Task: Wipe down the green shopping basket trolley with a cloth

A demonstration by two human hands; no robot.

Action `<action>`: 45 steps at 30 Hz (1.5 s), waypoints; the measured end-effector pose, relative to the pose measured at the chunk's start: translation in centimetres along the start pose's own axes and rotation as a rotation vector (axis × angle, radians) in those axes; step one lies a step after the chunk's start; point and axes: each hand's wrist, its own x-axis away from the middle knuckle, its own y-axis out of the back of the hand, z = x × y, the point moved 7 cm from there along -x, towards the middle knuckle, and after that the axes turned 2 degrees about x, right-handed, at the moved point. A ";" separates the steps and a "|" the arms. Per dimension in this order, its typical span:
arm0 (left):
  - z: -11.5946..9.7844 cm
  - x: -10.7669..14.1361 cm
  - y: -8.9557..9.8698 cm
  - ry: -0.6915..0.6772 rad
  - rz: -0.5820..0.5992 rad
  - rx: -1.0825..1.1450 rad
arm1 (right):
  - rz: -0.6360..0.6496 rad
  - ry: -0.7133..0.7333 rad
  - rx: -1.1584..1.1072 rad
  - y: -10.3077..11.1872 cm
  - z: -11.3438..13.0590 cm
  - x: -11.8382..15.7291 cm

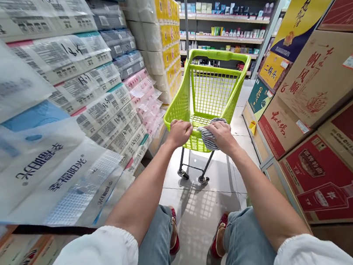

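Observation:
A lime-green shopping cart (217,70) stands right in front of me, its basket of plastic grid on dark metal legs with small wheels. My left hand (180,133) is closed around the near rim of the cart, at its left corner. On the right side of that rim, my right hand (222,136) grips a grey-and-white striped cloth (210,138). The cloth lies bunched against the cart's edge, partly covered by the fingers. I see no goods in the basket.
Stacked packs of paper tissue (100,108) rise close on the left, with yellow-and-white bundles (165,29) farther along. Printed cardboard cartons (318,74) line the right side. Shelves of small bottles and boxes (226,20) cross the far end. Pale floor tiles (196,224) run between.

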 end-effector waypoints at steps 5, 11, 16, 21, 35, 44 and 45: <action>-2.8 0.0 -0.9 -0.006 0.035 -0.001 | -0.010 0.026 -0.014 -0.5 1.2 -0.2; -2.7 0.3 -1.4 -0.027 0.058 0.040 | -0.017 0.099 -0.087 0.0 -1.8 0.0; -2.6 0.1 -1.8 -0.032 0.040 0.039 | -0.132 0.002 -0.183 0.4 -4.4 0.4; -2.4 0.1 -2.0 -0.002 0.040 0.040 | -0.107 0.004 -0.113 -1.1 -0.8 0.3; -3.1 0.4 -2.0 -0.017 0.016 0.059 | -0.615 -0.474 -0.287 -0.8 -1.8 4.3; -2.9 -0.1 -3.2 -0.045 -0.021 0.108 | -0.562 -0.465 -0.290 -6.5 1.4 4.0; -2.6 -0.2 -3.1 -0.038 -0.023 0.125 | -0.557 -0.441 -0.298 -7.2 1.0 4.4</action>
